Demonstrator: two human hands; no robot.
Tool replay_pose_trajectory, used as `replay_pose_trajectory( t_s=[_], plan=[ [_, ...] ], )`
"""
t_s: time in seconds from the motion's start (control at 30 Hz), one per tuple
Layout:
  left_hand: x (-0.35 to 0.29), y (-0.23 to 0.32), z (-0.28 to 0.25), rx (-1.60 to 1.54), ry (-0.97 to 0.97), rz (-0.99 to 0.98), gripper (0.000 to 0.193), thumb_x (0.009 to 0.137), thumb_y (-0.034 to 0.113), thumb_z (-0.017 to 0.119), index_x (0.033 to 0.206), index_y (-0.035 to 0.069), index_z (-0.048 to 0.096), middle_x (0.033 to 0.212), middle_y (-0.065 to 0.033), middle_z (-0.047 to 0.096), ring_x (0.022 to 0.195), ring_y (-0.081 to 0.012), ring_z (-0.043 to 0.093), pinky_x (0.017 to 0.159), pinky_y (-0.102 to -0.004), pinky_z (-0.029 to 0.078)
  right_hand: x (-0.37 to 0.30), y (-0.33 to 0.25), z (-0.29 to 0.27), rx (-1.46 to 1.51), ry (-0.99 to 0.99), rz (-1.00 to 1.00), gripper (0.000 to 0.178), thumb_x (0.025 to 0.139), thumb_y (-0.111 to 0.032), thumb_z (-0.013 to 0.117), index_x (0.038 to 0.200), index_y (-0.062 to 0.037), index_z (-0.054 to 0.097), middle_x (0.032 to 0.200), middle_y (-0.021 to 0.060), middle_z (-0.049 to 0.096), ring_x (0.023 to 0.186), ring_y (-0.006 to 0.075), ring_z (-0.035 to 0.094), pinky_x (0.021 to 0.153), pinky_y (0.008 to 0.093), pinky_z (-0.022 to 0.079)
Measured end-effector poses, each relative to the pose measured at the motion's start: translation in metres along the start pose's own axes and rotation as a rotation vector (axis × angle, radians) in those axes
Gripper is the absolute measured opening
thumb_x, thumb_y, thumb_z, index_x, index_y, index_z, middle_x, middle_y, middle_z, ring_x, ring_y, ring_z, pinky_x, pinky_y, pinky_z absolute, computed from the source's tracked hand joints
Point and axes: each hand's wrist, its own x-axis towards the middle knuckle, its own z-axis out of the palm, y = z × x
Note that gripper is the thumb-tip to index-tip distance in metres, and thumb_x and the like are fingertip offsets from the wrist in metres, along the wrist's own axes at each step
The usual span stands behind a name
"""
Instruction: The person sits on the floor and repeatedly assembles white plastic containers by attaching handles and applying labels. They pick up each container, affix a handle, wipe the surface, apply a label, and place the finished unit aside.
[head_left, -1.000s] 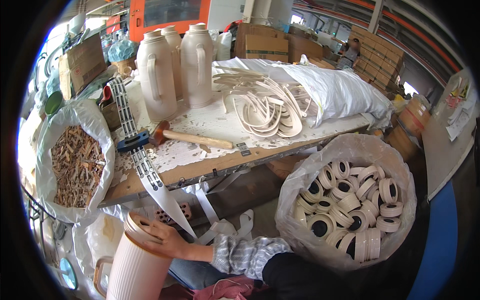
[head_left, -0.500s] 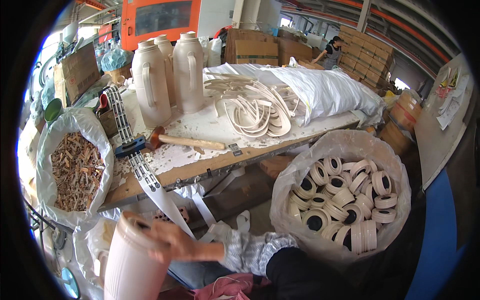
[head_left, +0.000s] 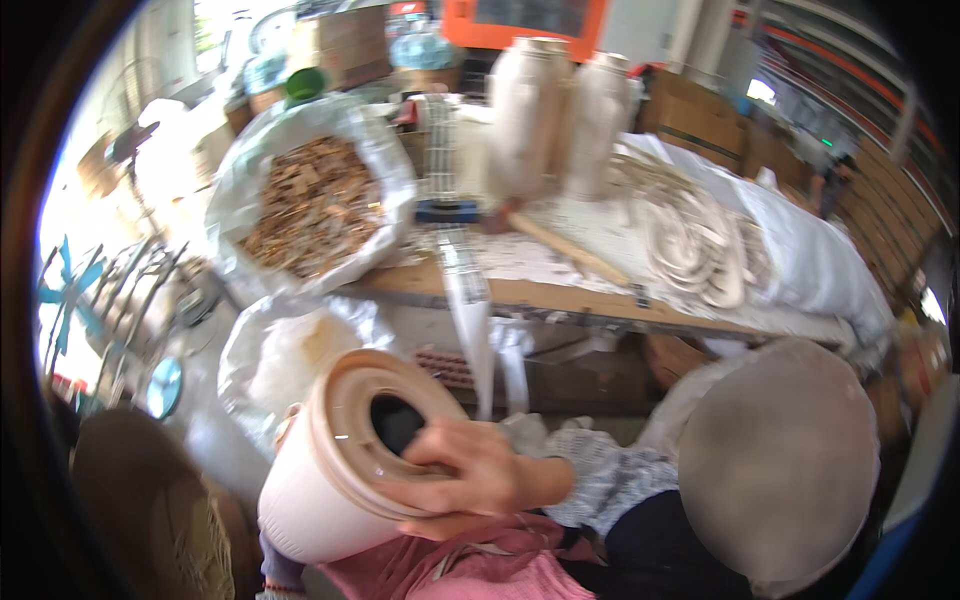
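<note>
A cream thermos flask shell (head_left: 315, 500) leans across my lap, one round end tilted up toward me. That end shows stepped rims around a dark opening (head_left: 397, 420). My right hand (head_left: 470, 475) grips the rim on its near right side, the fingers bent over the edge beside the opening. Of my left hand (head_left: 288, 428), only a small skin-coloured part shows at the shell's left edge; the rest is hidden behind it. Pink cloth (head_left: 480, 560) lies under the shell.
A workbench (head_left: 560, 300) holds standing flask shells (head_left: 595, 125), a wooden-handled hammer (head_left: 570, 250), curved cream strips (head_left: 695, 250) and a white sack (head_left: 820, 260). A bag of brown scraps (head_left: 315, 210) stands left. At right is a plastic bag (head_left: 855, 400) with blurred contents. A co-worker (head_left: 832, 185) is behind.
My view has swung left, so the bench appears further right. The flask shell has tipped so its rimmed end faces me, with my right hand still on it.
</note>
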Motion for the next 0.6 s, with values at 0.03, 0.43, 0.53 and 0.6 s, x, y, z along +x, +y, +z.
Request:
replay_pose_trajectory(
  t_s=[0.03,0.43,0.53,0.6],
  plan=[
    [-0.008,0.001,-0.005,0.005,0.006,-0.002,0.038,0.091,0.031,0.050,0.107,-0.002,0.058,0.112,-0.0200,0.059,0.097,-0.0310,0.059,0.086,-0.0414,0.048,0.000,0.007,-0.001,0.029,0.002,-0.015,0.038,0.077,-0.022,0.073,0.111,-0.0053,0.066,0.081,0.0113,0.053,0.069,0.0250,0.055,0.061,0.0366,0.047],
    [-0.030,0.112,-0.121,0.195,0.140,0.170,0.020,0.078,0.007,0.054,0.093,-0.006,0.061,0.087,-0.0215,0.059,0.080,-0.0347,0.059,0.073,-0.0379,0.047,-0.151,0.126,0.071,0.435,-0.751,1.379,0.034,0.093,-0.035,0.060,0.107,-0.0046,0.067,0.100,0.0087,0.070,0.094,0.0196,0.065,0.083,0.0380,0.052],
    [-0.015,0.098,-0.111,0.330,-0.006,0.027,0.037,0.070,0.003,0.060,0.106,-0.004,0.061,0.098,-0.0227,0.063,0.087,-0.0336,0.063,0.079,-0.0341,0.048,-0.117,0.148,-0.035,-0.106,-0.053,0.887,0.021,0.088,-0.015,0.062,0.104,-0.0029,0.067,0.101,0.0141,0.067,0.096,0.0303,0.063,0.087,0.0383,0.050],
    [-0.006,0.095,-0.099,0.052,0.005,0.245,0.046,0.069,0.005,0.066,0.114,-0.005,0.059,0.102,-0.0179,0.065,0.088,-0.0274,0.063,0.080,-0.0320,0.049,-0.135,0.198,-0.162,-0.766,0.021,0.853,0.022,0.084,-0.002,0.056,0.105,-0.0021,0.064,0.106,0.0159,0.066,0.094,0.0343,0.060,0.087,0.0411,0.047]
  ],
)
